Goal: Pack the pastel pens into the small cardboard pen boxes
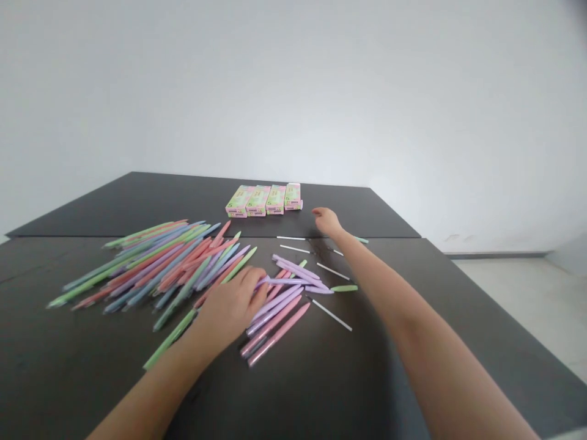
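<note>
My left hand point(236, 296) is closed, thumb and fingers pinching a purple pen point(287, 281) that points to the right. Under and beside that pen lie several loose purple pens point(275, 311) and pink pens point(279, 335). Farther forward, my right hand point(327, 221) hovers over the far part of the table, fingers curled together; anything between them is hidden. Thin white pen refills point(332, 315) are scattered near my right forearm, some partly hidden by it. A short green pen cap point(343, 288) lies among them.
A large pile of green, blue, pink and purple pens point(151, 269) spreads to the left on the dark table point(321, 391). Several pink-and-green boxes point(258, 200) stand in a row farther back. A seam crosses the tabletop, and a white wall point(293, 91) rises behind.
</note>
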Demonstrator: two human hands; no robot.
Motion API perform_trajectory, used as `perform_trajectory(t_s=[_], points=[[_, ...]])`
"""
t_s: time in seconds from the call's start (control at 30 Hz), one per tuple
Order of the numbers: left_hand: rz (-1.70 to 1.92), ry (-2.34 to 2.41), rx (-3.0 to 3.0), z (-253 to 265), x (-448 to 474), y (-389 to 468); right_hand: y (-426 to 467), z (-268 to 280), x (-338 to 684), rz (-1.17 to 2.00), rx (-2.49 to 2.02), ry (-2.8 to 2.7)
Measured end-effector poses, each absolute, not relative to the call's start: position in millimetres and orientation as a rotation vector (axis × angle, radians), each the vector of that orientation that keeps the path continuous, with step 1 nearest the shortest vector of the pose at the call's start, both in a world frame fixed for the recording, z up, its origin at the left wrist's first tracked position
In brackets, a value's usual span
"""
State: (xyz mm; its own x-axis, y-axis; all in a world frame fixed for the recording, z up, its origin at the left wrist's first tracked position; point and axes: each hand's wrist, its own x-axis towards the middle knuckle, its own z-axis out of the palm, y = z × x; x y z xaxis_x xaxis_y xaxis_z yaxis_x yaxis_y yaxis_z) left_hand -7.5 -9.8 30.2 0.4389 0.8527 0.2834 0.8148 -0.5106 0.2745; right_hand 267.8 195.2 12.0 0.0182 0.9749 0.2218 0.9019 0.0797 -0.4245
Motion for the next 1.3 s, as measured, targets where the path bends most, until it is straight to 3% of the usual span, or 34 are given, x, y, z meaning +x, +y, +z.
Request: perform_trajectory(t_s=[0.2, 0.4, 0.67, 0.9, 1.03, 1.17, 1.3], points=[[0.511, 1.555, 2.768, 30.2, -4.2, -12.4, 279.5, -5.1, 258.1, 0.197, -1.858, -2.019], [0.473, 1.542, 2.850, 24.9, -2.0, -14.1, 307.6, -15.0, 256.0, 0.160, -1.850, -2.161], [0.505, 1.475, 2.756, 26.6, -0.1, -16.0, 275.5, -13.1, 258.6, 0.123, -1.782, -2.264], [0.611, 1.340, 2.498, 28.9, -1.1, -15.9, 197.2, 2.4, 277.8, 0.221, -1.765, -2.141], [0.685, 1.213, 2.332, 26.8, -0.8, -13.6, 125.9, 17.7, 277.7, 0.411, -1.629, -2.070], [0.813, 1.090, 2.166, 24.7, 2.2, -11.4, 45.7, 36.2, 263.7, 1.097, -1.007, -1.748], [0.891, 1.009, 2.058, 25.2, 5.1, -13.0, -10.2, 48.8, 246.1, 1.259, -0.873, -1.629]])
